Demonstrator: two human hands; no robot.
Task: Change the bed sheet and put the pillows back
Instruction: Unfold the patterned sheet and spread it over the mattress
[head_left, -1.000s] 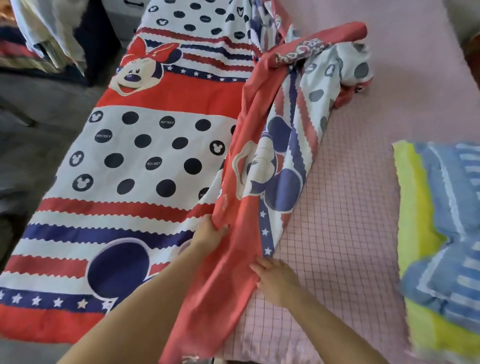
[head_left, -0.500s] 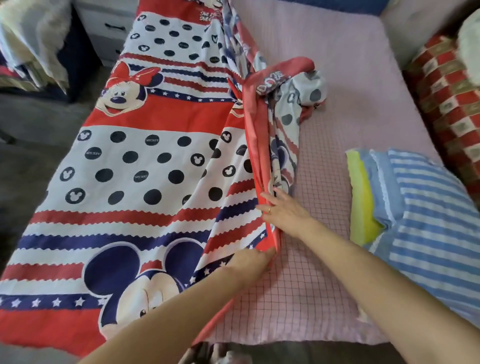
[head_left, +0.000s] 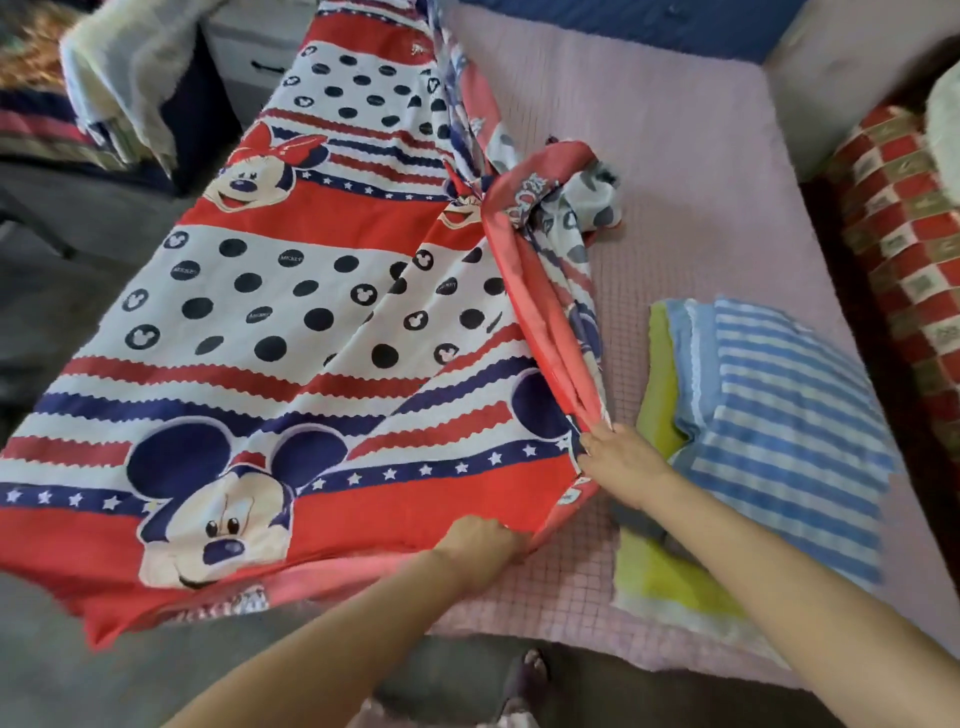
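Before you: the bed (head_left: 675, 156), covered in pink fine-checked fabric. On its left half lies the red, white and navy cartoon-mouse printed sheet (head_left: 291, 322), its inner edge bunched along the middle. On the right lies the blue-striped, yellow-edged pillow (head_left: 779, 415).

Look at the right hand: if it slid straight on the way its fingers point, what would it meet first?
The right hand points up-left, so it would probably run first into the bunched red fold of the cartoon sheet it already grips; depth is uncertain.
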